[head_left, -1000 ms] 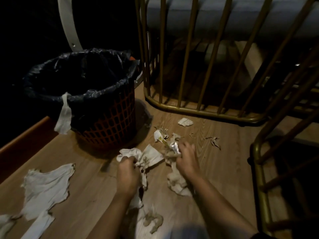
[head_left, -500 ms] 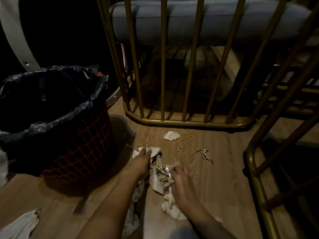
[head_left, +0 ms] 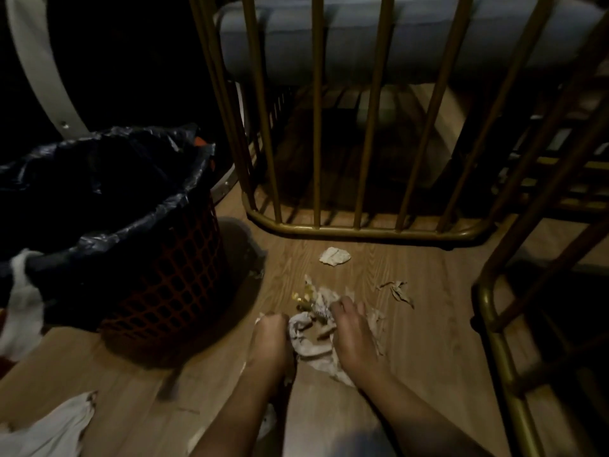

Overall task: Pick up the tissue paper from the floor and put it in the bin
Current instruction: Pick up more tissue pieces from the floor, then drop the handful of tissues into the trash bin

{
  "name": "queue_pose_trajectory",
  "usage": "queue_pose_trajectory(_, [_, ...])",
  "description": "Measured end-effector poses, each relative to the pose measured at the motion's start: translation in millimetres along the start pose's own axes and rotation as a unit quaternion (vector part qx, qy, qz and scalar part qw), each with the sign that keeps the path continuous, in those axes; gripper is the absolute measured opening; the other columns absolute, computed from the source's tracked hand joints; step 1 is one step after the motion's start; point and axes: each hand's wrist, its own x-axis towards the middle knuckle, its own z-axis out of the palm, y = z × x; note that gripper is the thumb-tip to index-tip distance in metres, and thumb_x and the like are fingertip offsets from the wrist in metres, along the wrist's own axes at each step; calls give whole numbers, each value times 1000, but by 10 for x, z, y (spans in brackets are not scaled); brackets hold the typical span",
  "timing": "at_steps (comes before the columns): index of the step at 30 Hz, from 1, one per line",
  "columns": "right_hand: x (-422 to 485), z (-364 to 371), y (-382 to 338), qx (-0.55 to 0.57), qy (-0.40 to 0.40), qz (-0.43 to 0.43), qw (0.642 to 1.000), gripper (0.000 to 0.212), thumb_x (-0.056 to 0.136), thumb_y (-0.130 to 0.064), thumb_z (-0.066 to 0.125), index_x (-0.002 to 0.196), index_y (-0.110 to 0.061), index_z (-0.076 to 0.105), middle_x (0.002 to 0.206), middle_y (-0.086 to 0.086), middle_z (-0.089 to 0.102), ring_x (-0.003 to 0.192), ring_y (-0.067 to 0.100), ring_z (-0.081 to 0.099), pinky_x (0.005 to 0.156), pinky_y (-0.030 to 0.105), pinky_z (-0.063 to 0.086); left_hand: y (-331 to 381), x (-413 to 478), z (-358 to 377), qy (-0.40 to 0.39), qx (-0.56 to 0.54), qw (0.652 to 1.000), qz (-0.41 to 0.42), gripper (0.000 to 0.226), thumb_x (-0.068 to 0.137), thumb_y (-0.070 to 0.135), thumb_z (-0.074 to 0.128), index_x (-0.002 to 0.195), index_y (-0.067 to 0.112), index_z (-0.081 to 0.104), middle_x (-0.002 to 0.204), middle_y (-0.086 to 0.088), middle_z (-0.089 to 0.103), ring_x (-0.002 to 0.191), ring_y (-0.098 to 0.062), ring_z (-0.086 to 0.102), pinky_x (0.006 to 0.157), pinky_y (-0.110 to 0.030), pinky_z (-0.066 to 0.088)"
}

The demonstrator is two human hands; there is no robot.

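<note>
On my head-camera feed, the tissue paper [head_left: 309,344] is a crumpled, dirty white heap on the wooden floor [head_left: 435,357], just below the centre of the frame. It sits directly between the two hands, touching both.

The left hand [head_left: 272,331] is on the heap's left edge with its fingers curled under into a fist, and a bit of white paper pokes out at the knuckles, so I read it as gripping the tissue. The right hand [head_left: 354,334] lies over the heap's right side, its fingers bent down into the paper and clutching it. More tissue spreads out beneath and to the right of that hand. A small shiny yellow wrapper [head_left: 303,300] lies at the top edge of the heap, just above the fingers.

The bin [head_left: 171,285], a red lattice basket with a black liner [head_left: 99,179], stands at left centre, near the left hand but apart from it. A white strip [head_left: 23,291] hangs over its rim at the far left.

Higher on the floor, a small crumpled piece [head_left: 334,256] lies apart from the hands, and a torn brownish scrap [head_left: 397,291] lies to the right. A gold railing [head_left: 329,230] crosses the upper half, with a grey cushion [head_left: 362,37] behind its bars. A white sheet [head_left: 49,427] lies in the lower left corner.
</note>
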Motion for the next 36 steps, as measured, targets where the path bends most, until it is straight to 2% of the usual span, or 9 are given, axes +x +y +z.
queue_pose_trajectory(3, [-202,-20,-95,83,-8,37,996,51,62,20,44,101,-6,63,105,13,59,101,35,52,80,37,47,-51,-280,-96,50,-85,994,-46,25,74,7,57,54,18,49,60,-1,57,59,-19,55,53,-32,43])
queue_pose_trajectory(7, [-159,-429,-490,176,64,32,982,53,74,15,43,112,-16,63,107,4,57,102,25,52,86,35,48,15,-468,-560,102,-68,992,7,22,77,13,62,58,18,53,65,-1,61,61,-15,59,51,-28,45])
queue_pose_trajectory(11, [148,-1210,-1266,259,126,-60,956,49,79,12,45,116,-16,61,106,-4,50,99,13,43,78,2,33,457,-538,-1476,188,-72,974,106,12,73,14,66,62,14,63,60,5,65,59,0,58,49,-12,38])
queue_pose_trajectory(14, [434,-1657,-1849,270,157,-129,941,48,80,13,43,117,-13,58,109,1,51,100,17,42,70,10,31,714,-573,-2216,251,-56,957,136,8,70,7,65,68,15,65,60,6,65,59,-2,60,50,-14,43])
queue_pose_trajectory(18, [861,-1963,-2574,291,152,-190,925,42,80,8,47,117,-9,59,113,11,53,103,29,47,83,27,37,666,-576,-3019,317,-32,944,88,15,66,5,63,56,16,58,56,-2,66,54,-13,63,52,-34,55])
queue_pose_trajectory(23, [1245,-1779,-3233,237,-18,-217,947,43,80,-2,53,123,-9,53,124,17,45,114,39,44,94,40,41,110,-343,-3385,258,19,959,-119,21,76,25,69,88,8,68,89,-16,71,86,-31,67,75,-39,56])
queue_pose_trajectory(27, [1330,-1674,-3283,131,-178,-193,956,63,80,-23,68,136,-17,39,140,16,37,125,37,42,101,40,41,-67,-329,-3273,263,-32,933,-245,42,83,16,61,117,-3,47,118,-23,53,108,-40,54,90,-43,47])
queue_pose_trajectory(32, [1282,-2059,-2950,279,-18,-220,935,33,78,-22,73,109,-15,64,105,10,66,97,22,62,76,29,51,277,-488,-3017,457,29,889,31,32,80,1,54,112,4,56,112,-18,53,99,-29,55,85,-29,41])
queue_pose_trajectory(36, [1354,-1967,-2230,277,49,-173,944,9,81,-13,65,89,-16,68,81,3,68,78,16,63,63,27,51,572,-540,-2473,342,27,911,231,22,74,-1,58,92,11,61,93,-4,54,86,-9,49,75,-13,35])
